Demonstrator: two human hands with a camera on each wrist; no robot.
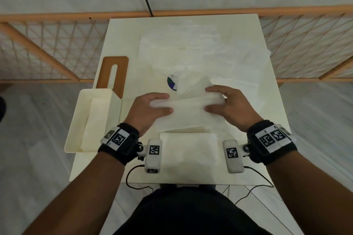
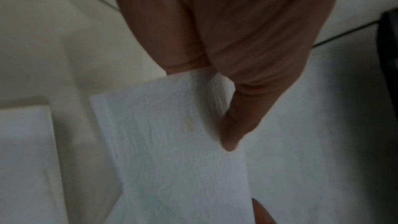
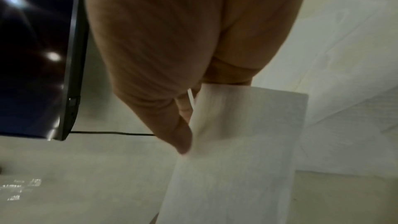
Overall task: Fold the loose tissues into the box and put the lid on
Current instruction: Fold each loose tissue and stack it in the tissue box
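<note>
Tissue (image 1: pixel 188 104) pinched between both hands hides most fingers (image 1: pixel 214 89).

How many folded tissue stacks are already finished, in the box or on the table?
2. One folded stack lies inside the box at the left; another folded stack sits on the table at the near edge, between the wrists. Loose tissues behind could hide more.

open box (image 1: pixel 99 118) stands at table's (image 1: pixel 122 44) left edge, top unobstructed; folded tissues lie inside. lid (image 1: pixel 114 71) flat just behind it. loose tissues (image 1: pixel 200 47) cover the far and right tabletop. folded stack (image 1: pixel 189 147) fills near centre. bare strip between box and stack.
</note>
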